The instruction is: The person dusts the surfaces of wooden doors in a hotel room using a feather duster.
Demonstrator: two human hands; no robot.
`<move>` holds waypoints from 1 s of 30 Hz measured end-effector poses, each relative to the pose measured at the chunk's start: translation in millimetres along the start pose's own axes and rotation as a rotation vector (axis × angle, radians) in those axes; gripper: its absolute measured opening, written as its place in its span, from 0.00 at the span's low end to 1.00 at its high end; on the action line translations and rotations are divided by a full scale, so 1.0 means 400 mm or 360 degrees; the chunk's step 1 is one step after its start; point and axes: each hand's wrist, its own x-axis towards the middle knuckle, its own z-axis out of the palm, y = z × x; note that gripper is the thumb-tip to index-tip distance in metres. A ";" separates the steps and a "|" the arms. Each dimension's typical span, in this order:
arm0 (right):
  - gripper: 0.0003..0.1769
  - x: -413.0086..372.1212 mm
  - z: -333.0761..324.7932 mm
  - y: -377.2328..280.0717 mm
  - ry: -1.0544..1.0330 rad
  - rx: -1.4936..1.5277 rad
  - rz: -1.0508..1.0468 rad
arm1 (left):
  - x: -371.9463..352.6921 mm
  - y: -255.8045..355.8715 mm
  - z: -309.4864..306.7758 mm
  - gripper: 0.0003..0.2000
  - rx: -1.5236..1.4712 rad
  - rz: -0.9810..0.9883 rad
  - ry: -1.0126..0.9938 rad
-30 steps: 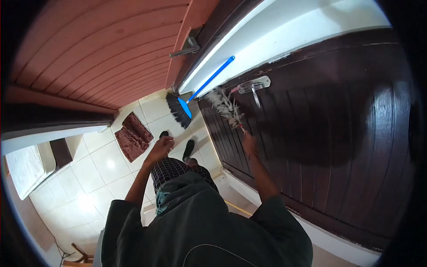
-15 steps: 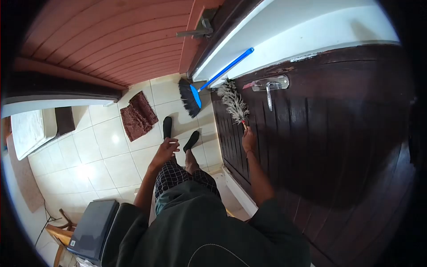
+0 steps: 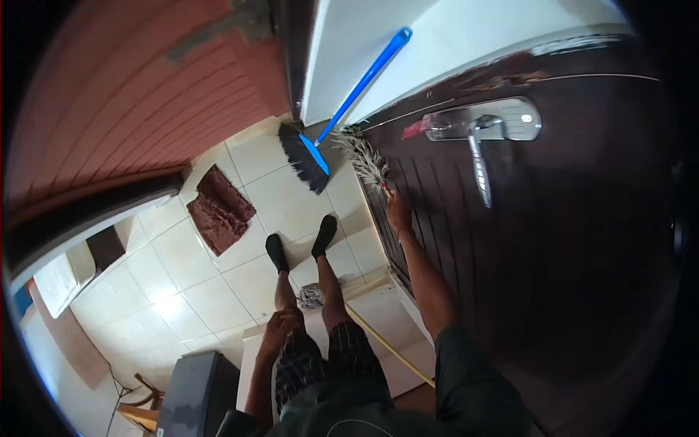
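Observation:
My right hand point(image 3: 398, 211) grips the short handle of a grey feather duster point(image 3: 364, 162). The duster's fluffy head lies low along the bottom part of a dark brown wooden door point(image 3: 466, 291), by the floor corner. Above it on the door is a metal lever handle point(image 3: 480, 171) on a plate, with a pink piece at the plate's end. My left hand point(image 3: 280, 329) rests at my left knee, holding nothing visible; its fingers show only in part and look loosely laid on the leg.
A blue-handled broom point(image 3: 313, 154) with black bristles leans against the white wall. A crumpled brown mat point(image 3: 220, 210) lies on the tiles. Behind my legs is a grey mop head point(image 3: 311, 295), with a yellow pole point(image 3: 389, 344) nearby. A dark grey box point(image 3: 195, 393) stands lower left.
My body has bent lower, and the door and its handle look nearer. My left hand has dropped to my knee. The duster has gone down towards the floor corner, still in my right hand.

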 end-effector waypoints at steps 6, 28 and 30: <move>0.15 0.048 0.140 0.003 -0.0154 -0.0142 0.0052 | 0.034 -0.059 -0.026 0.18 -0.0080 -0.0169 0.0153; 0.22 -0.253 0.376 0.514 -0.0791 -0.0478 0.0430 | 0.095 -0.156 -0.135 0.19 -0.0150 -0.0259 0.0211; 0.22 -0.341 0.377 0.531 -0.0833 -0.0676 0.0776 | 0.094 -0.138 -0.126 0.18 -0.0245 -0.0268 0.0229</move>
